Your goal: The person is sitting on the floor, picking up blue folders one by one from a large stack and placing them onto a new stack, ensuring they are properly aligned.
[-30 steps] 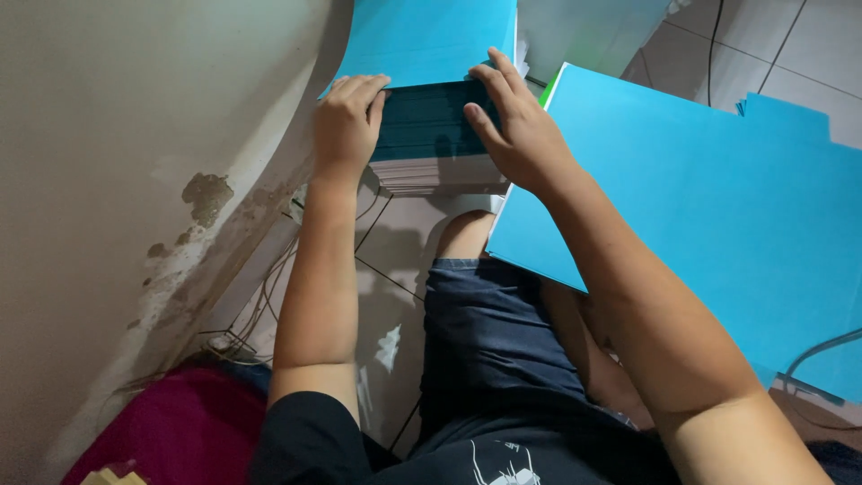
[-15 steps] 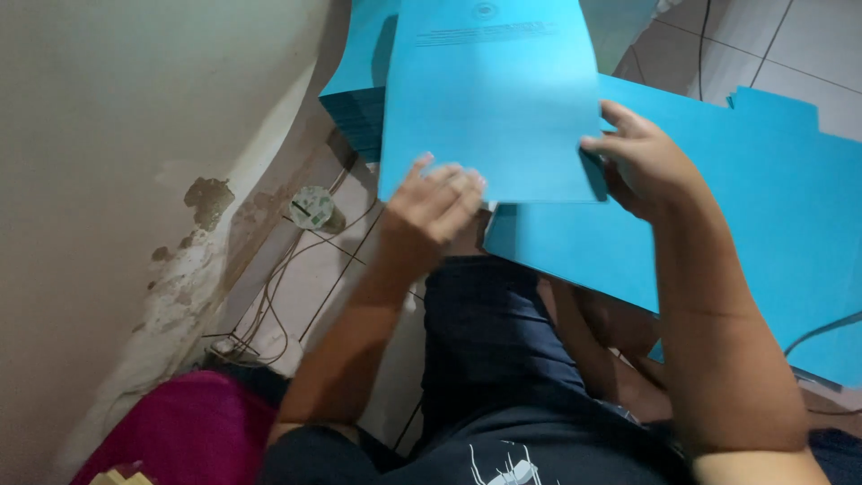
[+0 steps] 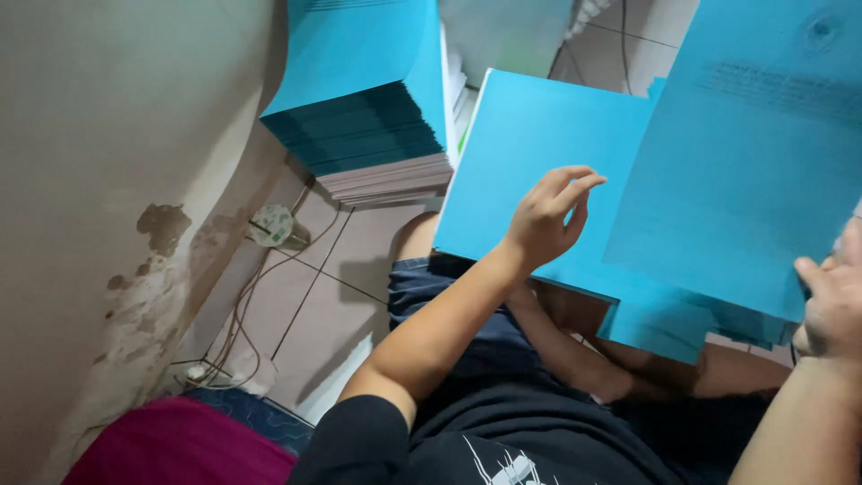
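My right hand (image 3: 831, 301) grips the lower edge of a single blue sheet (image 3: 754, 153) with faint print, held up at the right of the view. My left hand (image 3: 546, 218) hovers with fingers apart over a pile of blue sheets (image 3: 521, 171) that rests on my lap, near the held sheet's left edge. A tall stack of blue sheets over pale ones (image 3: 368, 99) stands on the floor ahead, next to the wall.
A stained, peeling wall (image 3: 108, 180) fills the left side. A round socket with cables (image 3: 274, 224) lies on the tiled floor (image 3: 332, 287) at its foot. A magenta cloth (image 3: 171, 445) is at the bottom left. My legs in dark shorts are folded below.
The blue sheet lifted off the tall stack has swung right, carried by my right hand. My left hand left it and moved over the lap pile. The view has turned right.
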